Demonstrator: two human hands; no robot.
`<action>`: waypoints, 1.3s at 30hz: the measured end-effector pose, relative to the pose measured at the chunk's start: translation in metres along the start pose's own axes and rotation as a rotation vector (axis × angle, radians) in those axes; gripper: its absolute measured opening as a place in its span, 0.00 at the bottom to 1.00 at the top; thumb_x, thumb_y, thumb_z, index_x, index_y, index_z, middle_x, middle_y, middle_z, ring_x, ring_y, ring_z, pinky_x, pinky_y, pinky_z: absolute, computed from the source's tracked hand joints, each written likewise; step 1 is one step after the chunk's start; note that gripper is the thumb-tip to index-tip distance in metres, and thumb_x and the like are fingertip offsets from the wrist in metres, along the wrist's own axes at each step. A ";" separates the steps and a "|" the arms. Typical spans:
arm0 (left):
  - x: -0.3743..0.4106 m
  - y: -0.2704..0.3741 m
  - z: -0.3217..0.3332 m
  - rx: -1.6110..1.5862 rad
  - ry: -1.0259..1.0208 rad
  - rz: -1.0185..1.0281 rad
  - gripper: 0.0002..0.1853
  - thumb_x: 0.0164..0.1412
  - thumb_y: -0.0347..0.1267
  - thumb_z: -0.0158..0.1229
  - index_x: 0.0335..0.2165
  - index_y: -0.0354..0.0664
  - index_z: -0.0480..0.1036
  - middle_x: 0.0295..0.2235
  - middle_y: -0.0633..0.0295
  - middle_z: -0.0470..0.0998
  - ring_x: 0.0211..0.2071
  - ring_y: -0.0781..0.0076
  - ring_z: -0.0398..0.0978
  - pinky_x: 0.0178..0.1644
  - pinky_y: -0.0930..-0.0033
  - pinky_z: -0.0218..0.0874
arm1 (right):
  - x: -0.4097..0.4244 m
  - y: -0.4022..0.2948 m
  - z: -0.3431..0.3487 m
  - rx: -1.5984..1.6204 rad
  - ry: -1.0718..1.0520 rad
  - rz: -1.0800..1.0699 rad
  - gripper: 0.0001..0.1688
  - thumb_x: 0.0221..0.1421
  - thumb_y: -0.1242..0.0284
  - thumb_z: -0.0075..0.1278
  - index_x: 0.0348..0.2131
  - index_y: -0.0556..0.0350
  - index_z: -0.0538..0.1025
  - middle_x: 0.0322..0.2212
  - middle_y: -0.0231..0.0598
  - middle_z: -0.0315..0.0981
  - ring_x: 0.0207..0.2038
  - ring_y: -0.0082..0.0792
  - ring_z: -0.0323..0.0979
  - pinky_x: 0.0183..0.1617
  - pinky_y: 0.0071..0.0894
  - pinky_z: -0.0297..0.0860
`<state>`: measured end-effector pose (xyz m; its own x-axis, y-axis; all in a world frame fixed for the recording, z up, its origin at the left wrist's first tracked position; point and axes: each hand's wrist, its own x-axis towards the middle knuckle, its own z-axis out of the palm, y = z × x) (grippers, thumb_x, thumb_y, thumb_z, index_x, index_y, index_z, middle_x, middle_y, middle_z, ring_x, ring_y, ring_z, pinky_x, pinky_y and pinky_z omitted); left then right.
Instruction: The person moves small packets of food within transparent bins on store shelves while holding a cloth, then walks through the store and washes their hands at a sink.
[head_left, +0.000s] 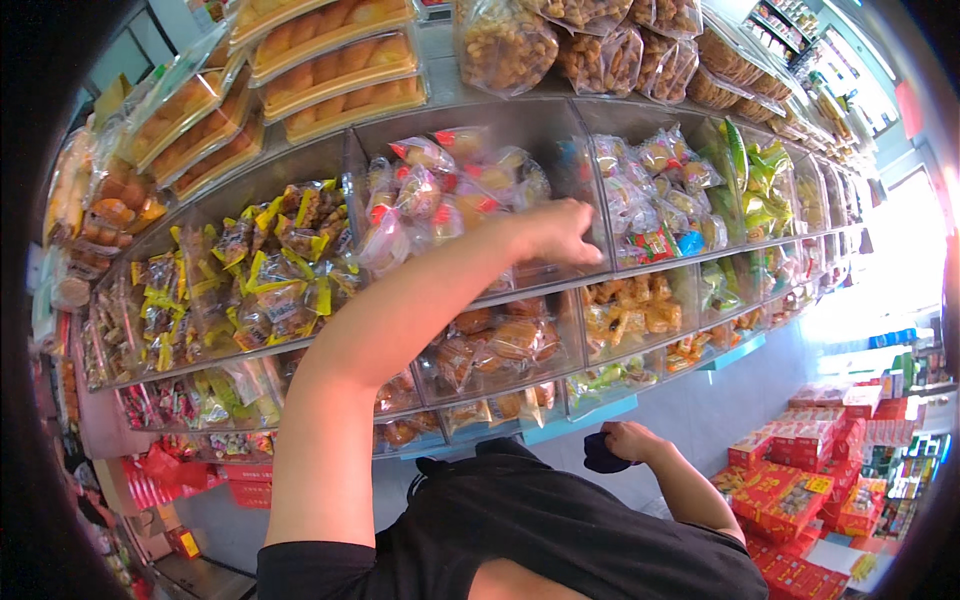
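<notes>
My left hand (564, 234) reaches across a clear plastic bin (592, 187) of wrapped pastries (450, 180) with red labels. It is at the bin's right end, close to the divider, with its fingers bent. The frame does not settle whether anything is in that hand. Low on my right side, my right hand (628, 441) grips a dark purple cloth (604, 454). Right of the divider lie small clear-wrapped snacks (660, 176), among them a red-and-green packet (651, 245) and a blue one (690, 242).
Yellow-and-brown wrapped snacks (281, 277) fill the left bin. Boxed bread rolls (337, 75) and bagged snacks (506, 45) are stacked above. Lower bins hold packaged buns (487, 345) and golden snacks (630, 307). Red cartons (780, 499) stand on the right.
</notes>
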<state>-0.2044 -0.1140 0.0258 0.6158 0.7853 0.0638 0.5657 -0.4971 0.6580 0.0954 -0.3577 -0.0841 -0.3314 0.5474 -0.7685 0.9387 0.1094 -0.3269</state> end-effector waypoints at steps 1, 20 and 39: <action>-0.012 0.025 -0.009 -0.103 -0.052 -0.003 0.27 0.46 0.42 0.60 0.39 0.31 0.71 0.38 0.42 0.75 0.42 0.48 0.73 0.47 0.52 0.63 | 0.001 -0.007 -0.001 -0.002 -0.032 0.010 0.18 0.52 0.68 0.38 0.40 0.53 0.74 0.30 0.54 0.75 0.33 0.53 0.74 0.38 0.47 0.70; -0.072 0.071 -0.002 0.318 0.395 0.124 0.30 0.52 0.43 0.60 0.51 0.40 0.66 0.50 0.50 0.70 0.52 0.50 0.67 0.54 0.55 0.58 | 0.061 -0.143 -0.108 1.178 0.296 -0.777 0.33 0.63 0.58 0.44 0.55 0.70 0.59 0.48 0.40 0.65 0.52 0.30 0.61 0.57 0.30 0.56; -0.110 -0.011 -0.019 0.278 0.152 -0.873 0.45 0.49 0.58 0.57 0.51 0.29 0.63 0.56 0.38 0.59 0.57 0.48 0.60 0.57 0.50 0.55 | 0.100 -0.140 -0.117 1.415 0.353 -0.456 0.31 0.64 0.54 0.41 0.47 0.67 0.68 0.41 0.37 0.69 0.44 0.25 0.64 0.51 0.25 0.60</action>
<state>-0.2886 -0.1883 0.0259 -0.1581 0.9529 -0.2587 0.9181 0.2383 0.3167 -0.0583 -0.2212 -0.0501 -0.3268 0.8734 -0.3610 -0.1600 -0.4276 -0.8897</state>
